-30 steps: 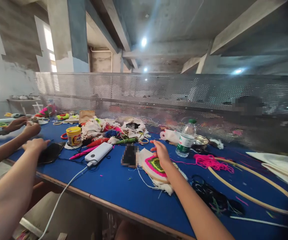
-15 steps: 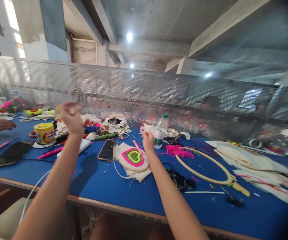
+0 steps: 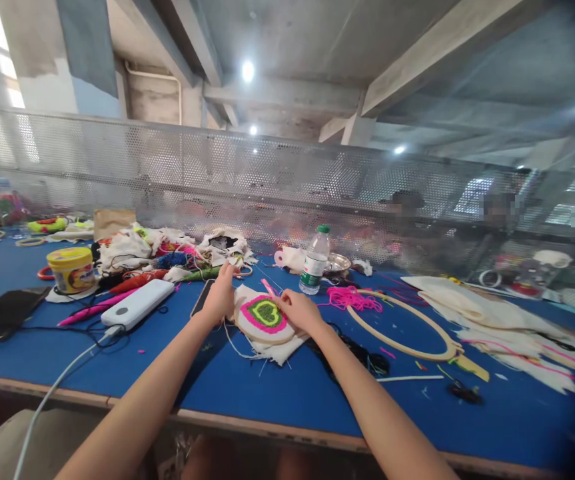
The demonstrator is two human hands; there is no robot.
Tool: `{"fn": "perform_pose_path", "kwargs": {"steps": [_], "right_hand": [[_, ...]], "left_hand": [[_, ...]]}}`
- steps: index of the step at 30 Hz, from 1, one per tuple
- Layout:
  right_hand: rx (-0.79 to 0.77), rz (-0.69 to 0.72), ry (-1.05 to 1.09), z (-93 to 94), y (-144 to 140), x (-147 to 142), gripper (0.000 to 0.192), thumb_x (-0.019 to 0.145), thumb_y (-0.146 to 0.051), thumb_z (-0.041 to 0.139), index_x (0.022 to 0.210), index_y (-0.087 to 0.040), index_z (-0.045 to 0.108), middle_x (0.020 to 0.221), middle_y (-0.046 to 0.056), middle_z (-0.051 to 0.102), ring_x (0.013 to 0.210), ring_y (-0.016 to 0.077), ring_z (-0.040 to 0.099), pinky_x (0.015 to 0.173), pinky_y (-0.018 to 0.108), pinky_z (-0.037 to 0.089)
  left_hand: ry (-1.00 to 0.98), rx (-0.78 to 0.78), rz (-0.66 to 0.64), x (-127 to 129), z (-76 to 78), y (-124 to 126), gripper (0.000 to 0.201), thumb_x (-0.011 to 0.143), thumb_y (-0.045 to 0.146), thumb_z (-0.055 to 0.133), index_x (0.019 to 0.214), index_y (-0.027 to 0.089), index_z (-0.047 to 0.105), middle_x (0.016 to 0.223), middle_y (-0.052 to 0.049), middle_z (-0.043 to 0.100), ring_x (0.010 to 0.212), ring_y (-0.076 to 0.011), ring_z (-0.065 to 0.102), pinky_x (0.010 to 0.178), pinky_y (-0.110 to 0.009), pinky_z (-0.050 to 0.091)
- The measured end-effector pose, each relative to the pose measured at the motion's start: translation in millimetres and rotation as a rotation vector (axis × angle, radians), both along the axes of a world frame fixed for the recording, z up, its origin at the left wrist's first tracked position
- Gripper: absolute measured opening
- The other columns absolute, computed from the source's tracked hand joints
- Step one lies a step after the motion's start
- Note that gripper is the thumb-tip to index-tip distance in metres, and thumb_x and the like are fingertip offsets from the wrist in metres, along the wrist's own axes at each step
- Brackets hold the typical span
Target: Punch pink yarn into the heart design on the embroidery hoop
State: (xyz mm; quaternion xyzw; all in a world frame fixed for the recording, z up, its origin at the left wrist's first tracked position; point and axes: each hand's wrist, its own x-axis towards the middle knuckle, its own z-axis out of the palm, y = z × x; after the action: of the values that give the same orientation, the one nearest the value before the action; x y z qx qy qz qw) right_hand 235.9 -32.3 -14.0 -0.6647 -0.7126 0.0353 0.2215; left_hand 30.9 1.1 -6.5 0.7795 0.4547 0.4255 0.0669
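Observation:
A small embroidery hoop [image 3: 263, 315] with white cloth and a pink-and-green tufted shape lies on the blue table [image 3: 277, 393]. My left hand [image 3: 220, 299] grips its left edge, partly covering a dark phone [image 3: 198, 303]. My right hand [image 3: 298, 311] rests at the hoop's right rim. Its fingers pinch a thin pink needle tool [image 3: 268, 288] that slants up-left over the cloth. Loose white threads trail from the cloth's front edge.
A white power bank [image 3: 137, 303] with its cable, a yellow tub [image 3: 71, 269] and a fabric heap [image 3: 167, 257] lie left. A water bottle [image 3: 313, 270], pink yarn [image 3: 350, 299], a large wooden hoop [image 3: 402, 337] and black yarn [image 3: 367, 360] lie right. A perforated metal screen [image 3: 267, 180] closes the back.
My view swung right. My left hand rose from a tablet at the far left, then came down onto the hoop's left edge. My right hand lifted, then lowered back to the hoop.

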Motion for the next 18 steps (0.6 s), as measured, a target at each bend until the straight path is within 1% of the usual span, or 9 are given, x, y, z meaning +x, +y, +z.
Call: {"fn": "perform_pose_path", "kwargs": {"steps": [2, 4, 5, 7, 10, 14, 18], "right_hand": [[0.003, 0.002, -0.007, -0.2, 0, 0, 0.041, 0.079, -0.056, 0.036, 0.074, -0.02, 0.053, 0.071, 0.003, 0.061, 0.061, 0.0127, 0.052, 0.05, 0.021, 0.024], [0.006, -0.013, -0.034, -0.9, 1, -1, 0.039, 0.078, -0.056, 0.038, 0.076, -0.02, 0.053, 0.072, 0.003, 0.062, 0.062, 0.0136, 0.054, 0.05, 0.022, 0.024], [0.009, -0.023, -0.052, -1.4, 2, -2, 0.037, 0.078, -0.055, 0.041, 0.077, -0.02, 0.053, 0.072, 0.003, 0.062, 0.063, 0.0143, 0.054, 0.05, 0.022, 0.024], [0.017, -0.037, -0.082, -2.0, 3, -4, 0.034, 0.077, -0.053, 0.044, 0.08, -0.02, 0.053, 0.073, 0.003, 0.062, 0.066, 0.0154, 0.055, 0.05, 0.022, 0.024], [0.013, -0.04, -0.086, -2.0, 4, -5, 0.028, 0.078, -0.047, 0.046, 0.083, -0.02, 0.052, 0.075, 0.003, 0.062, 0.067, 0.0154, 0.056, 0.05, 0.022, 0.023], [0.004, -0.038, -0.062, -2.2, 4, -4, 0.025, 0.079, -0.044, 0.045, 0.082, -0.02, 0.052, 0.075, 0.002, 0.061, 0.067, 0.0145, 0.055, 0.05, 0.022, 0.023], [0.001, -0.029, -0.053, -2.9, 5, -3, 0.025, 0.079, -0.044, 0.045, 0.081, -0.02, 0.052, 0.073, 0.002, 0.061, 0.065, 0.014, 0.054, 0.05, 0.022, 0.022]], "left_hand": [[0.016, -0.011, 0.046, -4, 1.1, 4, 0.041, 0.065, -0.002, 0.035, 0.098, 0.017, 0.048, 0.109, -0.01, 0.052, 0.096, -0.0189, 0.054, 0.079, -0.031, 0.043], [0.029, -0.04, 0.069, -6, 2.3, 8, 0.034, 0.066, 0.001, 0.038, 0.094, 0.017, 0.049, 0.093, -0.007, 0.058, 0.087, -0.0189, 0.056, 0.075, -0.03, 0.044], [0.036, -0.054, 0.074, -6, 2.8, 9, 0.031, 0.067, 0.002, 0.04, 0.092, 0.017, 0.05, 0.086, -0.006, 0.059, 0.083, -0.0186, 0.056, 0.073, -0.029, 0.044], [0.061, -0.048, 0.056, -6, 2.8, 11, 0.026, 0.068, 0.004, 0.039, 0.085, 0.018, 0.052, 0.081, -0.004, 0.06, 0.079, -0.0176, 0.056, 0.072, -0.028, 0.043], [0.105, 0.02, 0.004, -4, 0.0, 11, 0.029, 0.067, 0.0, 0.034, 0.081, 0.018, 0.053, 0.086, -0.004, 0.059, 0.084, -0.0169, 0.055, 0.075, -0.028, 0.043], [0.099, 0.059, -0.015, -3, -4.7, 12, 0.04, 0.063, -0.004, 0.032, 0.088, 0.018, 0.053, 0.103, -0.006, 0.054, 0.096, -0.0172, 0.052, 0.083, -0.03, 0.042], [0.101, 0.074, -0.021, -2, -6.4, 13, 0.049, 0.058, -0.007, 0.031, 0.095, 0.016, 0.055, 0.12, -0.009, 0.045, 0.111, -0.0186, 0.044, 0.092, -0.032, 0.037]]}}
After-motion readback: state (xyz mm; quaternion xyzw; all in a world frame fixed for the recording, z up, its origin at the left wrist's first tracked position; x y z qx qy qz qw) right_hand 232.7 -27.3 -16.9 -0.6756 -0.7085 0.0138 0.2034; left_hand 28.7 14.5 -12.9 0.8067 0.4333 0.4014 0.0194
